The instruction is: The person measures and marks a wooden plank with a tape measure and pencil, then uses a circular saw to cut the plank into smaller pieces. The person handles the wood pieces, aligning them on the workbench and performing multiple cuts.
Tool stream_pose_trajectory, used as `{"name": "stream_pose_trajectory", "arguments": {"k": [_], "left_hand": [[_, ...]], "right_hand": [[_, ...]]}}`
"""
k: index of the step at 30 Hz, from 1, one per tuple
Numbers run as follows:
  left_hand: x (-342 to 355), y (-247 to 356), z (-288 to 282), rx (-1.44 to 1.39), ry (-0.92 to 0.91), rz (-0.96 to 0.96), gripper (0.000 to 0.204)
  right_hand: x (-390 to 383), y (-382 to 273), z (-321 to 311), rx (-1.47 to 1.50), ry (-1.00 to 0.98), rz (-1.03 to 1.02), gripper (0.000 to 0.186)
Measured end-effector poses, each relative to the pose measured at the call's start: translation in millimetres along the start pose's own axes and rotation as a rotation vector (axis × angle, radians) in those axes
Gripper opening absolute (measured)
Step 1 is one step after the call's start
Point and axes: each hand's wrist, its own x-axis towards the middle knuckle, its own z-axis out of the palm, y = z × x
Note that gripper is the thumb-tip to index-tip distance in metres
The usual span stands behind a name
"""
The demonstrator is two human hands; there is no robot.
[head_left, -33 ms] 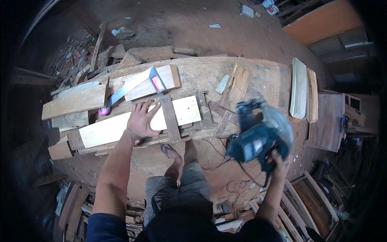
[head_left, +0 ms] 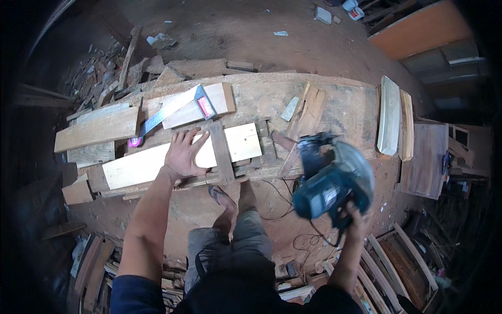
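With fingers spread flat, my left hand (head_left: 184, 155) presses on a pale board (head_left: 141, 166) lying along the bench. Its thumb and fingertips come near a darker wooden strip (head_left: 222, 154) that crosses the board. My right hand (head_left: 355, 215) is wrapped round the handle of a teal circular saw (head_left: 321, 193), held up off the bench's near right side. The saw is tilted and a bit blurred; its blade cannot be made out. Beyond the pale board, a try square (head_left: 178, 106) with a metal blade lies on another board (head_left: 224, 99), beside a pink tape measure (head_left: 136, 142).
The low wooden workbench (head_left: 350, 102) carries several offcuts (head_left: 308, 107) and stacked boards (head_left: 97, 131). A dark cord (head_left: 308, 243) loops on the dirt floor below the saw. Timber (head_left: 388, 115) stands at the bench's right end, and scrap wood (head_left: 102, 78) is heaped far left.
The saw and my right hand have shifted slightly left and towards me. My left hand stays in place on the pale board.
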Motion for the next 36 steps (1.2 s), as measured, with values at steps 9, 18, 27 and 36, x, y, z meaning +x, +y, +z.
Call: {"name": "stream_pose_trajectory", "arguments": {"k": [9, 18, 27, 36], "left_hand": [[0.6, -1.7, 7.3, 0.019, -0.044, -0.03, 0.121], [0.9, -4.5, 11.4, 0.049, -0.024, -0.006, 0.124], [-0.5, -3.4, 8.7, 0.053, -0.037, -0.016, 0.125], [0.8, -1.2, 7.0, 0.049, -0.064, -0.04, 0.124]], "right_hand": [[-62.5, 96.3, 59.2, 0.422, -0.306, 0.391, 0.04], [-63.9, 121.7, 86.8, 0.516, -0.367, 0.438, 0.041], [-59.6, 119.1, 88.8, 0.469, -0.422, 0.455, 0.036], [-56.9, 114.8, 87.6, 0.45, -0.421, 0.492, 0.027]]}}
